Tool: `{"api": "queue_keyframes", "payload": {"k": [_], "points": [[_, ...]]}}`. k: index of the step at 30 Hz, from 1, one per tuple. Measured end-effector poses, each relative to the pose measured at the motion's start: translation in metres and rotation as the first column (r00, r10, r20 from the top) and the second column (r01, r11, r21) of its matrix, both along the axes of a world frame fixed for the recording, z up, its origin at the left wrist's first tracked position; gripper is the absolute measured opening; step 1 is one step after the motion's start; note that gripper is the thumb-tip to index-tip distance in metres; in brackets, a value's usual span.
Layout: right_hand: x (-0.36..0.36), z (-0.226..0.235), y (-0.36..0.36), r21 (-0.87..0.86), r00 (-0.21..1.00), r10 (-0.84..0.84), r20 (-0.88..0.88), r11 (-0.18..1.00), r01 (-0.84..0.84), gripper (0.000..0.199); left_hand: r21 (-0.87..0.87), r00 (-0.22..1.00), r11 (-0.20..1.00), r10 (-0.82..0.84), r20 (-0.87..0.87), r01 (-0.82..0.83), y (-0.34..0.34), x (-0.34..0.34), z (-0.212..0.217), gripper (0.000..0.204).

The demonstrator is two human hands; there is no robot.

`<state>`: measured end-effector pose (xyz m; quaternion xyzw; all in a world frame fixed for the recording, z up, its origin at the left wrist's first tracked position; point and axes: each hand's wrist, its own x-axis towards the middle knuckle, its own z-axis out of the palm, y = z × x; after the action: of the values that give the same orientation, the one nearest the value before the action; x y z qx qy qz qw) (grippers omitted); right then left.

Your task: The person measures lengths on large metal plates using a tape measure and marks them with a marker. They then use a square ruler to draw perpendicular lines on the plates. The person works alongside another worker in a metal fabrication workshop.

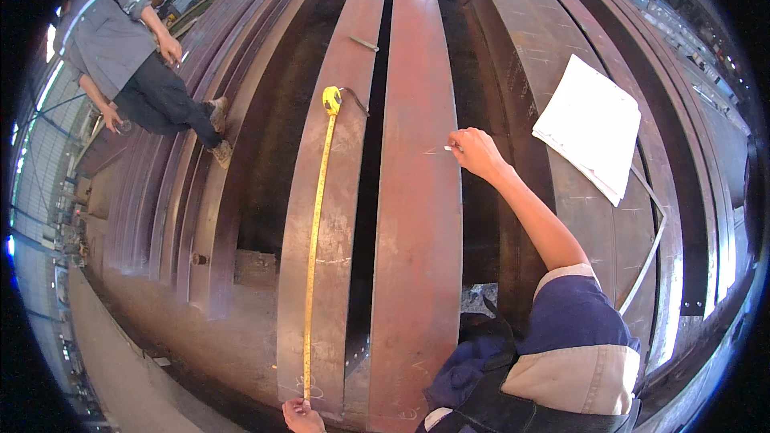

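At two o'clock, the right hand [475,151] has its grip pinching a short white stick of chalk [448,148] over the long, flat, reddish-brown steel beam [415,224], by its right edge. Between six and seven o'clock, the left hand [303,417] has its fingertips gathered at the near end of a yellow metal tape blade [317,224]; I cannot tell whether that grip pinches the blade or only presses it. The blade runs along the neighbouring grey-brown steel beam [293,273] to its compact yellow-and-black tape case [331,100] at eleven o'clock (a dark strap [354,99] trails off it). Near twelve lies a short, slim metal rod [364,43]. White paper sheets [592,128] rest between two and three o'clock, and a co-worker in grey [120,48] stands at ten.
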<state>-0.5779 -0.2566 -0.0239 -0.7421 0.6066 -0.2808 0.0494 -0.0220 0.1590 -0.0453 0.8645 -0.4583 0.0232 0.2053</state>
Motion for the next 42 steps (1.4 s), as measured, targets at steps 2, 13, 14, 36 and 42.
{"api": "queue_keyframes", "payload": {"k": [2,13,14,36,42], "points": [[0.003,-0.006,-0.002,-0.003,1.000,-0.025,-0.012,1.000,0.024,0.006,-0.057,0.942,0.994,0.071,-0.329,-0.095,-0.004,-0.001,0.007,0.021],[0.005,-0.007,-0.006,0.052,0.980,-0.078,-0.185,0.995,0.089,0.010,0.080,0.991,0.995,0.072,-0.115,-0.063,-0.001,0.009,-0.010,0.018],[0.006,-0.009,-0.009,0.031,0.985,-0.062,-0.162,0.997,0.068,0.010,0.084,0.985,0.994,0.085,-0.147,-0.073,-0.001,0.010,-0.008,0.018],[0.180,0.014,-0.240,0.059,0.991,0.116,-0.059,0.992,-0.113,0.089,0.145,0.984,0.974,0.175,-0.013,-0.172,-0.004,-0.006,0.010,0.017],[0.185,0.008,-0.246,0.081,0.979,0.134,-0.153,0.989,-0.123,0.061,0.151,0.991,0.980,0.134,0.007,-0.133,-0.006,-0.008,-0.002,0.011]]}}
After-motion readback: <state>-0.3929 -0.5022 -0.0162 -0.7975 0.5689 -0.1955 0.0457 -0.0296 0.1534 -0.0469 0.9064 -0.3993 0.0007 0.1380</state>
